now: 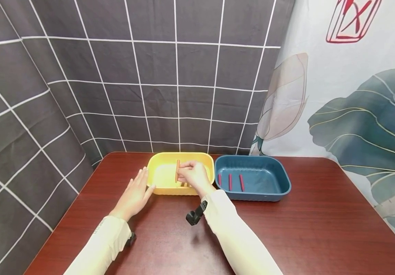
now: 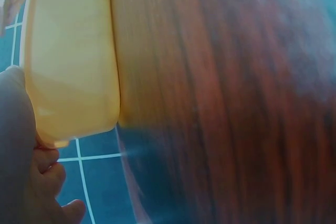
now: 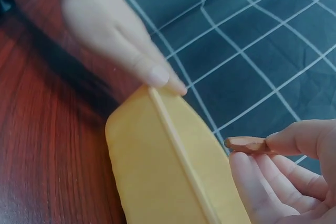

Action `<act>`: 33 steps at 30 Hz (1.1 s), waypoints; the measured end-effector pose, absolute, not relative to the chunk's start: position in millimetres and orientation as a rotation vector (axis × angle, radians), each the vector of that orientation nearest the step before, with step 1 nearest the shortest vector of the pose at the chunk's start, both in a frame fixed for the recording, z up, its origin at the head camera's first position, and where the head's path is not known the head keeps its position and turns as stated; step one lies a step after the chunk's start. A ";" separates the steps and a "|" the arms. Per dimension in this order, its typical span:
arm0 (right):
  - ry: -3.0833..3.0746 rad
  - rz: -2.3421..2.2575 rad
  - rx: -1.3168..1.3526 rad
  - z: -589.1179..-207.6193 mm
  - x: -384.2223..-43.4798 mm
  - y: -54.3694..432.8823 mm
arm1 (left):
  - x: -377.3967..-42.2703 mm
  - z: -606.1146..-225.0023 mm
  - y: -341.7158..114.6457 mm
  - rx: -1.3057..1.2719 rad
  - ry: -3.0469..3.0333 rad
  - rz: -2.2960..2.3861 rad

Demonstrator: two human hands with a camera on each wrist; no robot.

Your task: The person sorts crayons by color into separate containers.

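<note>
My right hand (image 1: 195,176) pinches a short orange-brown stick (image 1: 177,170) between thumb and fingers, above the yellow tray (image 1: 152,190). The right wrist view shows one end of this stick (image 3: 247,144) jutting past the fingertips, beside the tray's rim. At the tray's left end lies my left hand (image 1: 133,194), fingers extended along the outside and thumb at the near corner. In the right wrist view that left hand (image 3: 113,38) touches the tray's corner. Partly hidden under my right hand, a few yellowish-brown pieces (image 1: 184,184) lie on the yellow tray's floor.
A blue tray (image 1: 266,196) stands close on the right of the yellow one, with three red sticks (image 1: 230,182) in its left half. Both trays sit near the back edge of the reddish-brown table (image 1: 170,236). A dark checked cloth (image 1: 156,99) hangs behind.
</note>
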State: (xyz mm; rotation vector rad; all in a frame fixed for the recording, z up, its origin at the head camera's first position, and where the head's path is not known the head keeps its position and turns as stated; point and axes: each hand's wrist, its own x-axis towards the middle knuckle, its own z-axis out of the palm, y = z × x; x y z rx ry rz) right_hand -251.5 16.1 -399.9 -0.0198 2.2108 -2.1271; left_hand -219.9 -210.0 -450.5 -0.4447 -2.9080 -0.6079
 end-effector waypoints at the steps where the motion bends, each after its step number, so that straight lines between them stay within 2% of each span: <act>1: 2.219 -2.122 -0.010 -400.1 -252.6 15.5 | -219.8 -450.6 -210.0 -0.444 -2.908 -0.609; 13: 2.492 -1.844 0.106 -410.3 -264.7 5.2 | -218.1 -450.7 -212.1 -0.445 -2.902 -0.600; 33: 2.682 -1.756 -0.077 -415.2 -260.1 13.9 | -219.5 -450.3 -208.7 -0.444 -2.906 -0.606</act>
